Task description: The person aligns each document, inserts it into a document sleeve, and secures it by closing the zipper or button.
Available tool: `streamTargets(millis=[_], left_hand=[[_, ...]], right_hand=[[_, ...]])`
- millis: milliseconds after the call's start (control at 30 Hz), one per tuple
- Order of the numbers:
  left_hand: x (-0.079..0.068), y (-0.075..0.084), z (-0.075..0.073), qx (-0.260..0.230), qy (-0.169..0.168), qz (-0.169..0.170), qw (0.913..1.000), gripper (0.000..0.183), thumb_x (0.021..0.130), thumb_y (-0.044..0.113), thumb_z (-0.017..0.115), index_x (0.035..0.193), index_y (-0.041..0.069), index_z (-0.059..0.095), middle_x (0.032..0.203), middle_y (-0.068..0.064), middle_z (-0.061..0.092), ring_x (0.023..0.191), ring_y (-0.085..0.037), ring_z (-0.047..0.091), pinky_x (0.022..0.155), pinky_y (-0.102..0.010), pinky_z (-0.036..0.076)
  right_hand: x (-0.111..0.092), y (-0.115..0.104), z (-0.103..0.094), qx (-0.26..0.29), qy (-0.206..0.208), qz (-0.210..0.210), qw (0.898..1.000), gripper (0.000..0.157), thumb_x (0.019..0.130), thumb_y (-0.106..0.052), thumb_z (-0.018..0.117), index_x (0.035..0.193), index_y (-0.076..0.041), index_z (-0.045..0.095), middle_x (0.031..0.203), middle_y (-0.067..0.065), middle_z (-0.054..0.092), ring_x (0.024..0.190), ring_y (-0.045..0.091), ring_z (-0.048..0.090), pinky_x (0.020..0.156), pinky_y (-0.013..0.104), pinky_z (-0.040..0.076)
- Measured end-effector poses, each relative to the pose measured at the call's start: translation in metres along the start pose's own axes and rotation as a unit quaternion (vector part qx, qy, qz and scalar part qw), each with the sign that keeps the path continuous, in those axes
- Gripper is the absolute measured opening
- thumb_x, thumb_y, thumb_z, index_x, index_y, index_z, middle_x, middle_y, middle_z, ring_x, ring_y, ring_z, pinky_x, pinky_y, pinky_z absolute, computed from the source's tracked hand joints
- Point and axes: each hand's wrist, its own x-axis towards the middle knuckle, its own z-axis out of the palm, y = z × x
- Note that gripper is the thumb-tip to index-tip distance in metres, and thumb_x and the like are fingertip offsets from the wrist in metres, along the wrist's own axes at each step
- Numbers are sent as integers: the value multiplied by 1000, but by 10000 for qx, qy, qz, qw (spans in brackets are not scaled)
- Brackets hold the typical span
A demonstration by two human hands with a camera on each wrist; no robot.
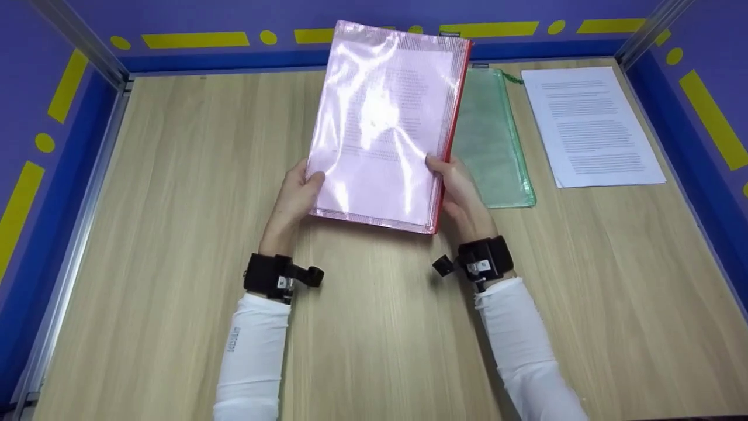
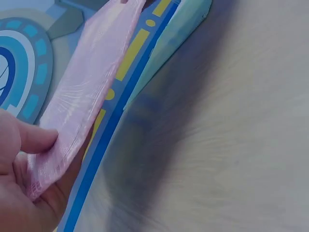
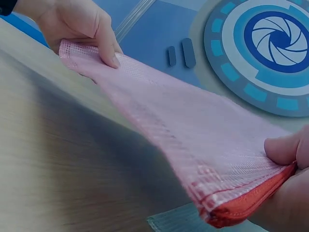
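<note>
Both hands hold a pink translucent zipper pouch [image 1: 380,134] above the table, with a printed sheet showing through it. My left hand [image 1: 297,190] grips its lower left edge, thumb on top and fingers beneath, as the left wrist view also shows. On the opposite side my right hand [image 1: 464,190] pinches the edge that carries the red zipper [image 3: 253,198], its thumb on the front. Glare whitens the middle of the pouch. Partly behind it, a green zipper pouch [image 1: 497,146] lies on the table near the right hand.
A stack of printed paper [image 1: 596,126] lies at the table's back right. Blue and purple panels with yellow marks [image 1: 196,40] wall the wooden table [image 1: 175,234] at the back and sides. Each wrist wears a black camera strap [image 1: 269,275].
</note>
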Motion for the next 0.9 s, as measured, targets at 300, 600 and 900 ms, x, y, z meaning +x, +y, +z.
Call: streamTargets(millis=[300,600,900], left_hand=[[-3,2,1,158,700,332,9969,40,101,5,43,140,-3,46,127,-25,62,105,-32,66,90,-37,58],[-8,-5,-15,488,782,91,9957,38,100,9,49,137,-2,50,128,-23,62,106,-30,64,90,-37,56],[-13,-13,-28,1066,804,-289,9906,44,97,11,53,138,-5,49,127,-27,61,103,-32,63,90,-40,56]], right_hand=[[-7,-5,5,-963,-563,-272,9934,65,91,3,55,151,-10,33,120,12,58,103,23,62,84,34,56],[-4,6,16,-1922,-481,-703,9776,44,95,1,52,138,2,47,100,7,54,88,16,57,76,25,52],[0,16,25,-2600,-143,-774,9624,36,96,-5,58,130,4,56,84,3,59,70,9,57,62,20,51]])
